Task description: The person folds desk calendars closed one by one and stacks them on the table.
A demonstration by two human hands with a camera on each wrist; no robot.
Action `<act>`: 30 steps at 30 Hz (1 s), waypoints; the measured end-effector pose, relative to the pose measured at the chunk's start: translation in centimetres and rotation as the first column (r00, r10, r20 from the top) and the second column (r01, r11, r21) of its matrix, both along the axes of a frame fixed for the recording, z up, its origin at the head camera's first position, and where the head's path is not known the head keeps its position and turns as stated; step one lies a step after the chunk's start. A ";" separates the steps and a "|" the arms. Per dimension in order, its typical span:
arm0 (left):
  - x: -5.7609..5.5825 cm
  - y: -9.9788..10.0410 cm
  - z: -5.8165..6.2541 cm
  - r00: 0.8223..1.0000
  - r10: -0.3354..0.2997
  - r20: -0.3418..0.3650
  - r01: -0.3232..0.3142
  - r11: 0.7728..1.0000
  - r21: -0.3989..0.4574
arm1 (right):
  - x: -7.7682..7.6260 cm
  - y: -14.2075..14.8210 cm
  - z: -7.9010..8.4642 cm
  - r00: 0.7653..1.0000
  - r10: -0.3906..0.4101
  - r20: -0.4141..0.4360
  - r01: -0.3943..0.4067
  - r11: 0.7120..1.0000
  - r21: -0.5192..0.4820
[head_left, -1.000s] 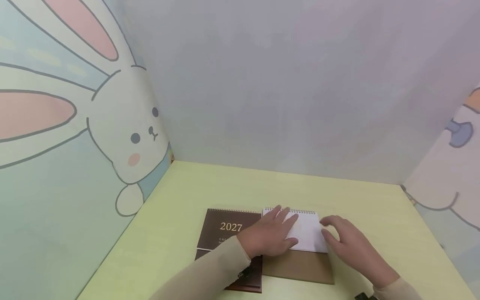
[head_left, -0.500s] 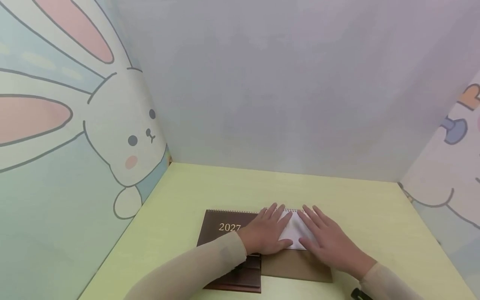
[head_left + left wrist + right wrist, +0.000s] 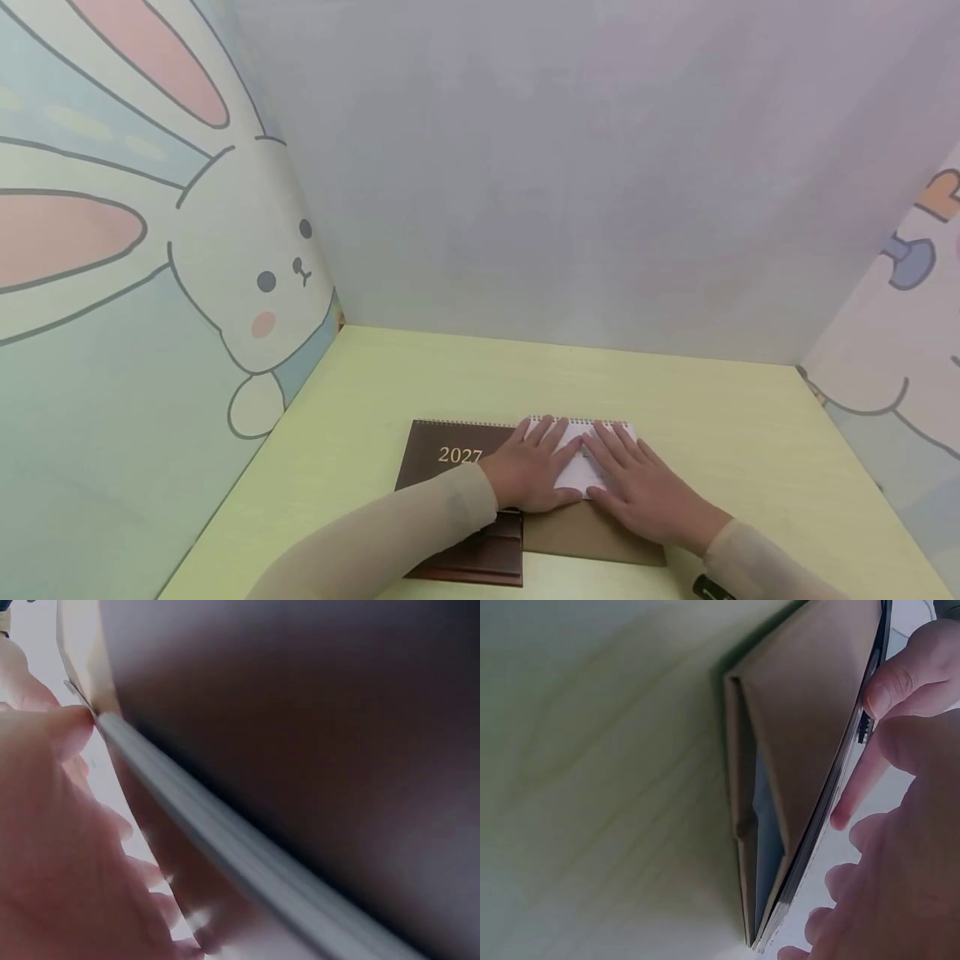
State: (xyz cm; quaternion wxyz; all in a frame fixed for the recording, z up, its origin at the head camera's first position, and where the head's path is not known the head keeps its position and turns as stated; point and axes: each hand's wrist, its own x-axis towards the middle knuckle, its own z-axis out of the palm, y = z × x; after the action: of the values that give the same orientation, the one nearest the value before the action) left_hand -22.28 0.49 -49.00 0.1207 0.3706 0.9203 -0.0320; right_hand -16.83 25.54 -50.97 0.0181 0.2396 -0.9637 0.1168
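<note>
Two desk calendars lie side by side in the head view. The right one has a white page (image 3: pixel 576 473) with a spiral along its top and a tan stand (image 3: pixel 577 533) below. My left hand (image 3: pixel 528 475) rests on its left part with fingers spread, and my right hand (image 3: pixel 641 492) lies flat on its right part, the thumbs close together. In the right wrist view, the folded stand (image 3: pixel 802 697) gapes at its side under the page stack. The dark brown calendar (image 3: pixel 435 446), marked 2027 in gold, lies partly hidden under my left forearm.
The pale yellow table (image 3: pixel 450 367) runs back to a grey wall panel (image 3: pixel 562 183). A panel with a printed rabbit (image 3: pixel 240 250) stands at the left, and another printed panel (image 3: pixel 862 358) rises at the right.
My right hand has moved left from beside the calendar onto the white page, its bent fingers now straightened. The left hand has stayed nearly in place on the page.
</note>
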 end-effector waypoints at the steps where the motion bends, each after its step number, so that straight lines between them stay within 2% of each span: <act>1: 0.0 0.0 0.0 1.000 0.000 0.011 0.000 1.000 -0.002 | 0.0 0.0 0.0 1.000 0.001 0.009 0.000 1.000 -0.005; 6: 0.2 0.0 0.3 0.999 0.001 0.048 0.000 1.000 -0.007 | 0.1 -0.2 -0.3 0.997 0.000 0.073 0.002 1.000 -0.025; 10: 0.2 0.0 0.4 1.000 -0.011 0.028 0.011 1.000 -0.019 | 0.0 -0.3 -0.5 0.993 -0.008 0.121 0.009 1.000 -0.010; 21: 0.2 0.5 0.0 0.999 -0.023 -0.043 0.018 0.994 -0.110 | 0.0 -0.6 -0.8 0.993 -0.016 0.118 0.011 0.999 0.039; 30: 0.5 0.7 -0.1 0.999 -0.012 -0.035 0.008 0.992 -0.129 | 0.2 -0.9 -0.5 0.991 -0.016 0.132 0.011 0.999 0.040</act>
State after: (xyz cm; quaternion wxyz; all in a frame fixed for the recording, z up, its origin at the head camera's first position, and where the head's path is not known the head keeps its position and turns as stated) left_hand -21.76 1.14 -49.09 0.1280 0.3661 0.9164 -0.0986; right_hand -16.64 24.63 -51.47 -0.0499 0.2249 -0.9665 0.1133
